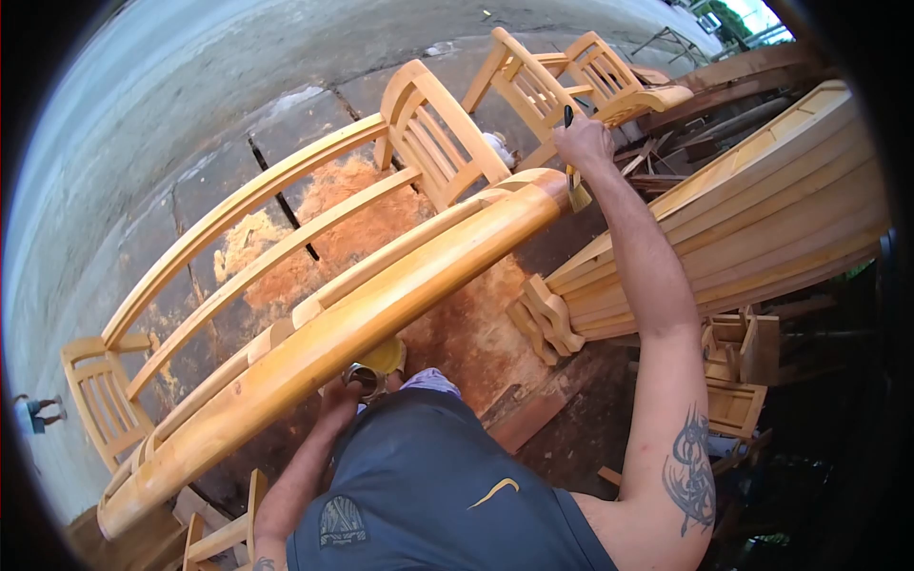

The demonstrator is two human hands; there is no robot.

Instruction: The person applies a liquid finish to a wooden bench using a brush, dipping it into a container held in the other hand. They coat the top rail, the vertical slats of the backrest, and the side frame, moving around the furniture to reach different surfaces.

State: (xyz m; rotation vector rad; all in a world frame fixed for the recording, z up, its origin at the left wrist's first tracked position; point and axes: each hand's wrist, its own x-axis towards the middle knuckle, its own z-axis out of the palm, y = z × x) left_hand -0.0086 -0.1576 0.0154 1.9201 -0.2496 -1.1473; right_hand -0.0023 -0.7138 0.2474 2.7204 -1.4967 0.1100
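Observation:
A long wooden bench frame [333, 357] stretches diagonally before me, its thick rounded rail closest to my body. At the rail's upper right end, my right hand [586, 143] is closed around the dark handle of a paintbrush [577, 195]. The pale bristles point down beside the darker, wet-looking tip of the rail. Low by my waist, my left hand [339, 400] grips a yellowish can [386, 358], partly hidden by the rail and my shirt. Dark liquid seems to show inside it.
Two slatted chairs [533, 90] stand beyond the bench. A large stack of curved wooden pieces [733, 228] lies at right, with scrap wood around it. Orange sawdust [347, 205] covers part of the floor. A person [38, 415] is at far left.

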